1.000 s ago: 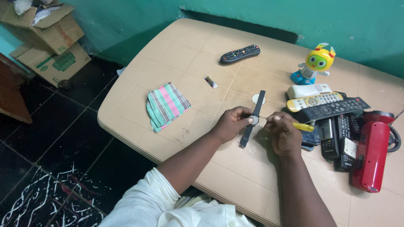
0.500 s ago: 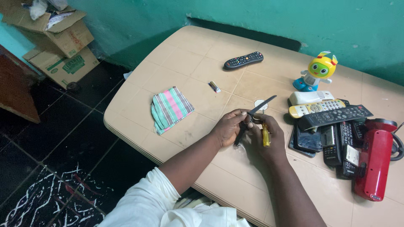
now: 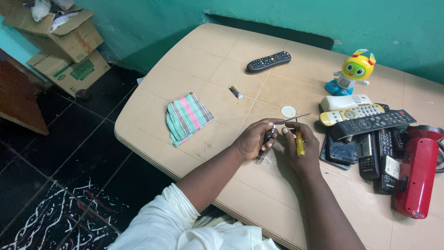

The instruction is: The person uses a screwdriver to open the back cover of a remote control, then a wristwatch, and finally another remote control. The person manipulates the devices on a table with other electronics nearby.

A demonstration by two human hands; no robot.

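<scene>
The head view is filled nearest the camera by a white sleeve and two forearms stretched over a beige table. The left hand is curled almost closed around a slim dark remote control, of which only a narrow strip is seen between the fingers, tilted up off the tabletop. The right hand is closed on a yellow-handled screwdriver; the handle is gripped in the fist, and a thin metal shaft is seen running up and to the right past the fingertips. The two hands are held just beside each other, nearly touching, above the table's middle.

To the left, a striped folded cloth is laid flat. To the right, a red device is set beside a pile of remotes. Just beyond the hands a small round white disc is seen, and a small battery lies further on. Farther still, a black remote and a yellow toy robot are placed near the teal wall. Cardboard boxes are stacked on the floor at far left.
</scene>
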